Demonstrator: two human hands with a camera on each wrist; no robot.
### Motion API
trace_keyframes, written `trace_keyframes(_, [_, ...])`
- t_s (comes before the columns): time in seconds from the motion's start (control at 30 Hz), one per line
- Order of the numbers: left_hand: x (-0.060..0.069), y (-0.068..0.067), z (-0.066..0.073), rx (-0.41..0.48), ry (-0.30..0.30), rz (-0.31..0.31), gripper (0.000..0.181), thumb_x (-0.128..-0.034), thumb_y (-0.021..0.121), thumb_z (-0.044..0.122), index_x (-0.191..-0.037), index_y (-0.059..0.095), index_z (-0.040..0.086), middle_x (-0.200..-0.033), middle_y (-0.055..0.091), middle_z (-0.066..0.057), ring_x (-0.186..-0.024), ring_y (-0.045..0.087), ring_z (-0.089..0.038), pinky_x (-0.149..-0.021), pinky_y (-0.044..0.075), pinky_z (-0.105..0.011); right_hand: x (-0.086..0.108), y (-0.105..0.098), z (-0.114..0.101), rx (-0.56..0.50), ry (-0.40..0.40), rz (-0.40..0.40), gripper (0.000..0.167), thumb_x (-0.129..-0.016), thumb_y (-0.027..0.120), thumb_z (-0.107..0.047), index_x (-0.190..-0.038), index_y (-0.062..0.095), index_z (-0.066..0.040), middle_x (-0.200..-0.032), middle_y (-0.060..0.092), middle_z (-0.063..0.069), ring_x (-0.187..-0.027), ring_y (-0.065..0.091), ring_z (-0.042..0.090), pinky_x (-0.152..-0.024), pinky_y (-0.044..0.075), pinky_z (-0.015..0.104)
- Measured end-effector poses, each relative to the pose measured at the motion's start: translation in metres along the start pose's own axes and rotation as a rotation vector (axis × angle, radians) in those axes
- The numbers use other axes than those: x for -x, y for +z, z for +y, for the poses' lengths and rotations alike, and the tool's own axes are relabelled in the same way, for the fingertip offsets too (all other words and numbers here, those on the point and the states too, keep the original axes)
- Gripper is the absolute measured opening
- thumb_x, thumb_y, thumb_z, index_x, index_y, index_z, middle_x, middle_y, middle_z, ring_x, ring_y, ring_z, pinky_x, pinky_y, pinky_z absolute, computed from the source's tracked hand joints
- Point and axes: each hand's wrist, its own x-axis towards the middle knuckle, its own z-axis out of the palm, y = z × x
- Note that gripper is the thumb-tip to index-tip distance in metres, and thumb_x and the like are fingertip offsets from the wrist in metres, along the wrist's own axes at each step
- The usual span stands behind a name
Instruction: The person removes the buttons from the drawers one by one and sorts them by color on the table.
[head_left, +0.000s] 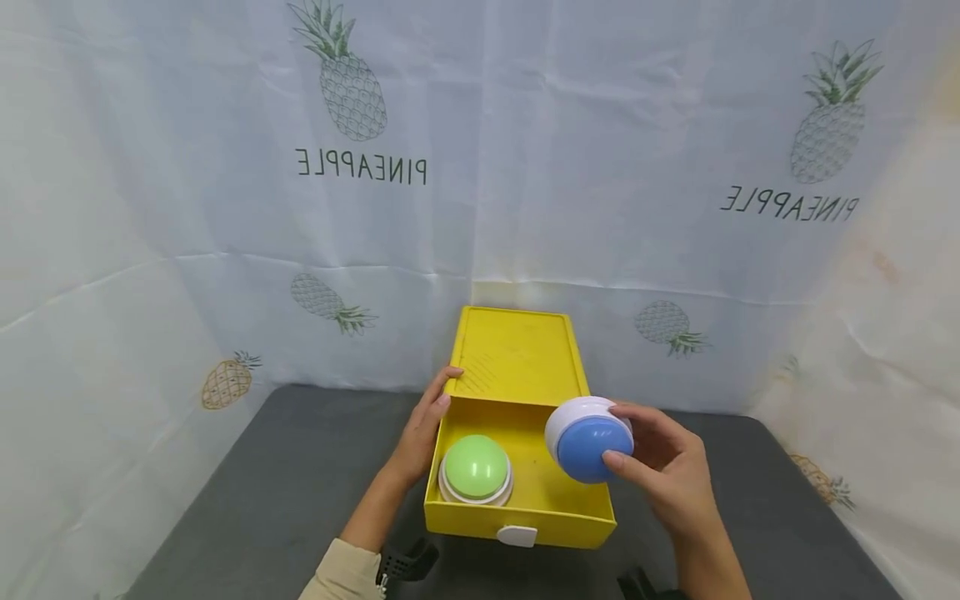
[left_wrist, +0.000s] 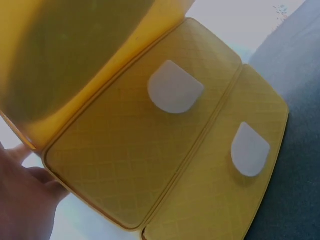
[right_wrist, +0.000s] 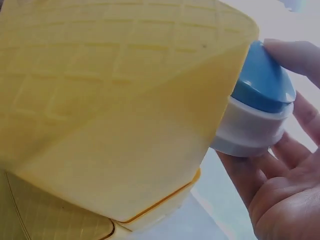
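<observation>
My right hand [head_left: 675, 475] grips a round button with a blue dome and white base [head_left: 588, 440], thumb on the dome and fingers behind the base. It is tilted above the right side of the pulled-out yellow drawer [head_left: 558, 528]. Inside that drawer, on the left, sits a similar button with a green dome [head_left: 476, 467]. Against the left side of the yellow drawer box [head_left: 525, 354] rests my left hand [head_left: 415, 437], its fingers extended. In the right wrist view, the drawer partly covers the blue button [right_wrist: 262, 82].
Below the pulled-out drawer, the box has further closed drawer fronts with white tabs [left_wrist: 175, 89]. The box stands on a dark grey tabletop [head_left: 300, 483]. Behind and beside it hangs a white curtain [head_left: 510, 183] printed with pineapples.
</observation>
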Motion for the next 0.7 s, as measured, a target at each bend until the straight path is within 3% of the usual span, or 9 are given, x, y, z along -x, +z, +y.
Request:
trace_keyframes(0.23, [0.005,0.0,-0.003,-0.033,-0.006,0.012,0.042,-0.1108,0.025,0.023,-0.15,0.032,0.009,-0.167,0.018,-0.013,-0.132,0.043,-0.009,-0.106,0.041,-0.017,0.011,0.006,0.002,-0.128,0.014,0.225,0.045,-0.084,0.057,0.026,-0.127,0.058,0.015,-0.117,0.072,-0.001,-0.096,0.066,0.014,-0.087,0.06,0.026])
trace_keyframes(0.37, [0.009,0.003,-0.005,-0.086,-0.026,0.05,0.042,-0.1099,0.026,0.023,-0.149,0.035,0.01,-0.169,0.017,-0.012,-0.137,0.04,-0.012,-0.107,0.04,-0.016,0.015,0.004,0.0,-0.156,0.019,0.282,0.044,-0.084,0.055,0.027,-0.125,0.06,0.014,-0.116,0.072,0.004,-0.096,0.065,0.016,-0.086,0.06,0.025])
trace_keyframes(0.5, [0.007,0.003,-0.005,-0.117,-0.022,0.077,0.042,-0.1097,0.026,0.023,-0.149,0.036,0.011,-0.169,0.019,-0.012,-0.139,0.039,-0.022,-0.109,0.039,-0.017,0.015,-0.004,-0.002,-0.16,0.042,0.344,0.042,-0.084,0.055,0.027,-0.124,0.06,0.016,-0.113,0.072,0.005,-0.093,0.064,0.016,-0.083,0.061,0.026])
trace_keyframes(0.7, [0.003,0.002,-0.002,-0.12,-0.011,0.068,0.043,-0.1099,0.026,0.023,-0.149,0.036,0.01,-0.168,0.019,-0.013,-0.136,0.042,-0.025,-0.108,0.04,-0.017,0.015,-0.017,0.004,-0.211,0.054,0.445,0.042,-0.083,0.051,0.03,-0.123,0.057,0.02,-0.11,0.073,0.005,-0.094,0.067,0.015,-0.079,0.061,0.026])
